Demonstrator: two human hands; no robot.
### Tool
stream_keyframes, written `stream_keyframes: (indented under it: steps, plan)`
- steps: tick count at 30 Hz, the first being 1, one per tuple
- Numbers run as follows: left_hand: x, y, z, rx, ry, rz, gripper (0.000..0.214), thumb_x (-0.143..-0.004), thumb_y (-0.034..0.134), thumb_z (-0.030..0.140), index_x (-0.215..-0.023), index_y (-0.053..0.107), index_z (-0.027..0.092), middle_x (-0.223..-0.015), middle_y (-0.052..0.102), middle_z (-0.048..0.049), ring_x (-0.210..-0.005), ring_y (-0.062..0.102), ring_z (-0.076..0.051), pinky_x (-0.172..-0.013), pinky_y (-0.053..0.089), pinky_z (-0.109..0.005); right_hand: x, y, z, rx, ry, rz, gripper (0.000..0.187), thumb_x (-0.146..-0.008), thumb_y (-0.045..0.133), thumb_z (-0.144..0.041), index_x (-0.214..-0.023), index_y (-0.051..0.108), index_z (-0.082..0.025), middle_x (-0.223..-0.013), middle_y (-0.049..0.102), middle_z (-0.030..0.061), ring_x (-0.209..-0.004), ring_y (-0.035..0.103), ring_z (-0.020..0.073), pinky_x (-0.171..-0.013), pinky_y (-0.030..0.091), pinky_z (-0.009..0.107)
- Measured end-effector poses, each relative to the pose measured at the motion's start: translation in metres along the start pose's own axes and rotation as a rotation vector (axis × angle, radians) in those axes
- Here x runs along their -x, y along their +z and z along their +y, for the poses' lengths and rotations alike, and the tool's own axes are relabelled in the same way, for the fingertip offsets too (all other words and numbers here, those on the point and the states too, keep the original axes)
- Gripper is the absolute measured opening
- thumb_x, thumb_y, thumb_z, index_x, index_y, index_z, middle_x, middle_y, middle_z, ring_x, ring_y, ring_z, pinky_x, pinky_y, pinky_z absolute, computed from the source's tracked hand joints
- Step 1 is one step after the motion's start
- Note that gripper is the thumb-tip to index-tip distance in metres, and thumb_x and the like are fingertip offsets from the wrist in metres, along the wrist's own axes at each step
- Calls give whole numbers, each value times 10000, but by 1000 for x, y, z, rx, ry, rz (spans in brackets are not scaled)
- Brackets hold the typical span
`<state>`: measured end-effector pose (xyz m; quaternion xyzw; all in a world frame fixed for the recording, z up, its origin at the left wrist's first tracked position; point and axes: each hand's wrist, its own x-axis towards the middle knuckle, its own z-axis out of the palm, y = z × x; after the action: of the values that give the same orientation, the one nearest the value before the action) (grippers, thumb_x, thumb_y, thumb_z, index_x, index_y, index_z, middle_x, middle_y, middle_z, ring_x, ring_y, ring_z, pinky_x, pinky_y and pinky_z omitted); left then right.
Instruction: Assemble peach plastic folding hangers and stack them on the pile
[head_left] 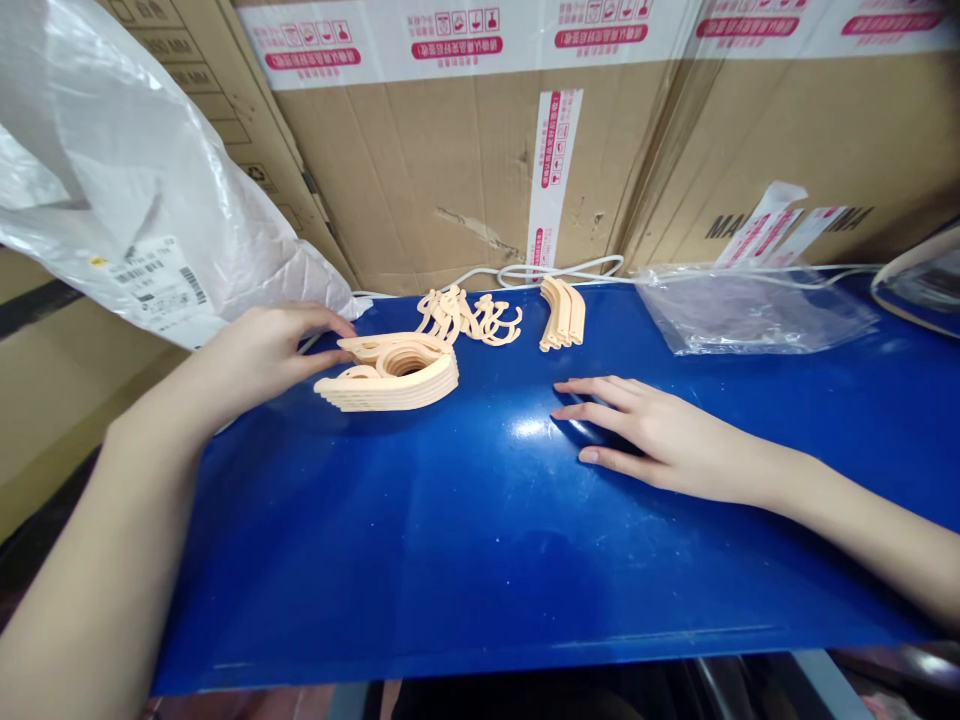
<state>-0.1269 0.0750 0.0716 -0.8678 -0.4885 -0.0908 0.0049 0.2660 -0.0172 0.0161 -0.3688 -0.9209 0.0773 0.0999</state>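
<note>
At the left of the blue table, a neat stack of beige plastic folding hanger pieces (397, 393) rests flat, with round openings lined up. My left hand (274, 345) is at its far left end, thumb and fingers on either side of the tip. Behind the stack lies a loose pile of beige hanger hooks (469, 315). A small bundle of curved beige hanger arms (562, 312) sits to the right of the hooks. My right hand (637, 425) is palm down over the tabletop, fingers stretched and spread, holding nothing.
Large cardboard boxes (420, 150) wall off the back of the blue table (465, 560). A white plastic mailer bag (172, 190) leans at the left. A clear plastic bag (750, 315) lies at the back right, beside a white cable (559, 270).
</note>
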Motion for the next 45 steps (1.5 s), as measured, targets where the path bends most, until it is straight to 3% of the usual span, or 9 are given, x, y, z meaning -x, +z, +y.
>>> stream_keyframes:
  steps: [13,19,22,26,29,32,36,41,45]
  plan:
    - [1,-1,1,-15,-31,3,439,-858,438,565,-979,662,208,-1007,725,-34,-866,646,-202,-786,484,-322,0,0,0,-7,-10,25,391,-952,491,-393,-1308,560,-246,-1445,487,104,-1291,496,276,-1052,424,502]
    - [7,-6,-5,-208,-20,94,418,-874,333,328,-1119,632,169,-1124,676,-85,-1012,621,-250,-914,491,-401,0,-1,-1,11,-6,12,399,-963,467,-407,-1311,552,-232,-1448,479,111,-1295,489,270,-1061,415,495]
    - [4,-9,22,-282,-29,297,460,-906,319,303,-1235,568,98,-1255,589,-165,-1185,541,-334,-1024,419,-516,0,-1,-1,7,-1,1,402,-964,463,-410,-1314,549,-230,-1451,473,111,-1295,487,265,-1060,416,484]
    - [1,7,89,-31,182,510,369,-948,399,232,-1298,485,159,-1399,498,-114,-1371,399,-242,-1155,327,-457,0,-2,0,-5,4,3,382,-963,467,-377,-1308,557,-239,-1448,477,101,-1292,487,262,-1057,418,477]
    - [4,35,133,124,383,351,428,-954,381,176,-1368,391,282,-1427,489,-35,-1414,357,-197,-1171,345,-451,0,-2,2,-18,-9,-3,375,-966,414,-259,-1314,553,-250,-1445,484,88,-1289,487,256,-1063,405,491]
    - [8,64,153,203,510,164,460,-964,381,176,-1416,347,251,-1450,482,-65,-1410,366,-191,-1164,375,-427,0,-2,5,-39,-9,18,405,-928,396,-171,-1294,557,-236,-1421,508,85,-1266,510,250,-1051,414,486]
    - [8,82,152,244,499,3,456,-973,398,213,-1425,360,166,-1477,450,-112,-1409,368,-219,-1161,371,-431,-3,-1,10,-68,105,130,360,-913,415,-160,-1231,573,-218,-1242,639,71,-1119,605,233,-953,485,435]
    - [5,81,144,190,484,-94,437,-1010,362,316,-1409,411,144,-1505,414,-115,-1416,352,-239,-1181,312,-472,-9,1,21,-149,294,381,303,-930,466,-261,-1211,563,-207,-1147,658,80,-1067,625,233,-955,496,418]
    - [5,81,141,191,501,-102,452,-1015,348,341,-1428,393,164,-1518,396,-100,-1427,333,-230,-1186,302,-465,-23,-4,40,-7,353,375,367,-917,492,-335,-1246,550,-184,-1188,606,133,-1114,592,298,-967,483,492]
